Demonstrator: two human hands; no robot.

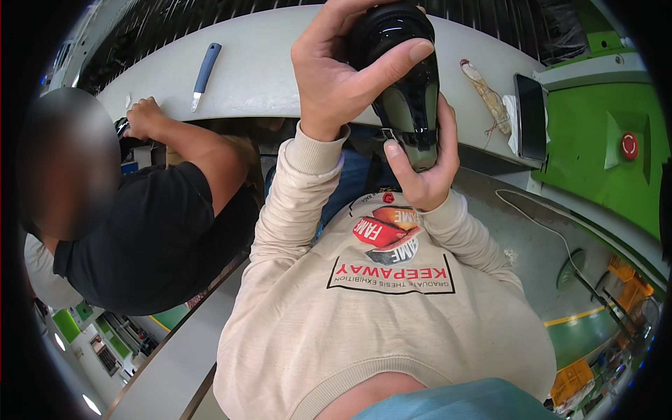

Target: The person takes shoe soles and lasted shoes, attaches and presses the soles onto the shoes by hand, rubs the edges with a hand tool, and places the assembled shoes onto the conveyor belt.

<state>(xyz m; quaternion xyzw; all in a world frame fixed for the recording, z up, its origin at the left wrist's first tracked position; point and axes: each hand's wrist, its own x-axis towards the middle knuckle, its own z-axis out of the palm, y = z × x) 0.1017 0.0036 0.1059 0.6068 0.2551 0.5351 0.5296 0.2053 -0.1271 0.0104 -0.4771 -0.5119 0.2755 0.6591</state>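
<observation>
Both my hands grip a glossy black and olive-grey object (409, 91), shaped rather like a shoe, held up over the near edge of the table. My left hand (336, 70) wraps its wide black upper end, with the thumb laid across it. Around the narrow lower end, my right hand (430, 168) is closed, its thumb on the near side and its fingers along the right. The undersides of the object and several fingertips are hidden. A small knife (203, 77) with a blue-grey handle lies on the table to the left.
On the pale table (259, 63), a worn, wrapped stick (486, 94) lies right of my hands, beside a black phone (530, 115) on white paper. A green machine panel (588, 133) with a red button (629, 145) stands at right. A co-worker in black (154, 238) sits close at left.
</observation>
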